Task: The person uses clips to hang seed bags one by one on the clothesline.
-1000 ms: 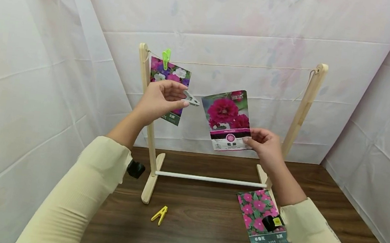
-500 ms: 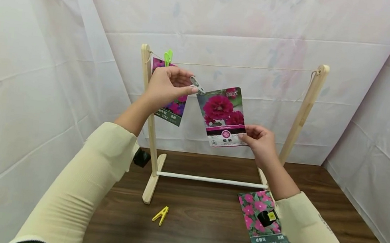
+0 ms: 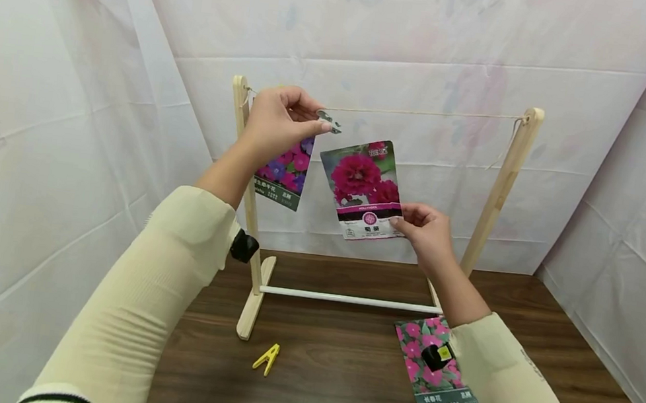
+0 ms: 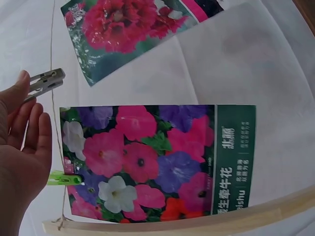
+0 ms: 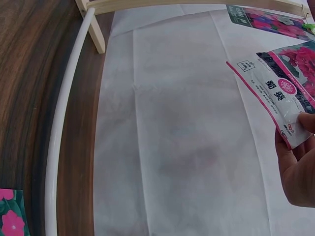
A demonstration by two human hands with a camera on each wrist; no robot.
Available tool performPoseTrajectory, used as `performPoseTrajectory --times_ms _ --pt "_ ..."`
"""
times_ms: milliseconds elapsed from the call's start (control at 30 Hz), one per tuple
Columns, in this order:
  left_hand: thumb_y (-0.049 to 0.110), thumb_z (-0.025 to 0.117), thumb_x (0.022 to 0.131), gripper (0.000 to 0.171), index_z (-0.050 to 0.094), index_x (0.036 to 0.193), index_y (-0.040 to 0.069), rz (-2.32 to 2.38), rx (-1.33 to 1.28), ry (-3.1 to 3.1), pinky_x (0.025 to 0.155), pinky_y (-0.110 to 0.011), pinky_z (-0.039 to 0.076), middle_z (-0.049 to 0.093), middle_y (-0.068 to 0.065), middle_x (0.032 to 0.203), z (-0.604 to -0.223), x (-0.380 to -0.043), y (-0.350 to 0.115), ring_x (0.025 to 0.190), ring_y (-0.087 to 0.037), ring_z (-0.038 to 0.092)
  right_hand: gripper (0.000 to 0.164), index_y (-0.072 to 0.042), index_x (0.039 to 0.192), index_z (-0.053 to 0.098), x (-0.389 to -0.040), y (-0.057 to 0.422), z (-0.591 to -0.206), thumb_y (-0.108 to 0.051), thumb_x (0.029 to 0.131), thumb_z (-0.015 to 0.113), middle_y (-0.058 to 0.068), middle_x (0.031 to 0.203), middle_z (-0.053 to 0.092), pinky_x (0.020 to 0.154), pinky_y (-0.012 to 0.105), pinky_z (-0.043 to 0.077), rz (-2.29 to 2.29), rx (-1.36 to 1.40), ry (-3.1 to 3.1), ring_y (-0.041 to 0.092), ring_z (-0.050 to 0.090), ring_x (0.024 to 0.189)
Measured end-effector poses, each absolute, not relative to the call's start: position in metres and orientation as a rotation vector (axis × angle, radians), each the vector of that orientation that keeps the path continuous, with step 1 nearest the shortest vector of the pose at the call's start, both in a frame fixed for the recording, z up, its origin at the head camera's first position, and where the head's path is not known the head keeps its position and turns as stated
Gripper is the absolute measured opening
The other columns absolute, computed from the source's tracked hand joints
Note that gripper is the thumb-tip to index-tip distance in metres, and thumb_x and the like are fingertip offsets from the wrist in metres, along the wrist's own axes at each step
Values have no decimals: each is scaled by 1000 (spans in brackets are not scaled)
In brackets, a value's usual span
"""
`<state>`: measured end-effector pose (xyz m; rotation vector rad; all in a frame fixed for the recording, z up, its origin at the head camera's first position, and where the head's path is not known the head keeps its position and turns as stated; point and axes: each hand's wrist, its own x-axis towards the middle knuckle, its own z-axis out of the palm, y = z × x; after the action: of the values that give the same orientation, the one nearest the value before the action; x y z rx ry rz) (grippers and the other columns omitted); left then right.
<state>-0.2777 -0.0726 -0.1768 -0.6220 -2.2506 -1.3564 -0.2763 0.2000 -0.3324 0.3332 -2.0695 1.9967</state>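
Note:
My left hand [image 3: 285,117] pinches a grey clothespin [image 4: 47,82] between thumb and fingers, right by the string [image 3: 417,113]. In my right hand [image 3: 428,235] is a seed packet with crimson hollyhock flowers [image 3: 358,182], gripped at its lower right corner and tilted. Its top edge hangs a little below the string. A packet with pink and purple flowers [image 4: 147,157] hangs at the string's left end from a green clothespin [image 4: 66,178]; in the head view my left hand covers that clip and part of the packet.
A wooden frame with two posts [image 3: 500,188] carries the string, with a white bar [image 3: 348,299] low between them. On the brown table [image 3: 333,375] lie a yellow clothespin [image 3: 266,359] and a pink-flowered packet [image 3: 418,365], partly under my right wrist. White cloth [image 3: 414,32] hangs behind.
My left hand has risen with the grey clothespin, up to the string, and now hides the green one. My right hand has brought the hollyhock packet slightly left and up.

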Motion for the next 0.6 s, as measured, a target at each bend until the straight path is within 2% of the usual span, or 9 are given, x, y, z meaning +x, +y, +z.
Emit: performPoseTrajectory --times_ms 167,300,600 --pt "15 80 83 16 72 88 2 -1368 -640 -2205 66 -22 51 71 -3 83 -169 -278 -71 76 -18 66 25 13 109 63 -282 193 -331 6 86 70 -3 80 63 67 18 52 2010 332 -2042 11 55 76" --pt "16 80 82 15 74 86 3 -1382 -626 -2197 65 -23 50 72 0 79 -160 -278 -73 78 -22 66 25 13 110 64 -286 187 -330 6 86 70 -2 81 63 68 18 53 2013 343 -2025 12 55 77" --pt "17 81 81 14 77 87 5 -1402 -566 -2205 65 -23 48 71 2 81 -149 -281 -83 77 -12 65 24 15 107 64 -295 177 -331 11 84 69 -1 80 63 66 19 53 2040 354 -1971 12 55 75"
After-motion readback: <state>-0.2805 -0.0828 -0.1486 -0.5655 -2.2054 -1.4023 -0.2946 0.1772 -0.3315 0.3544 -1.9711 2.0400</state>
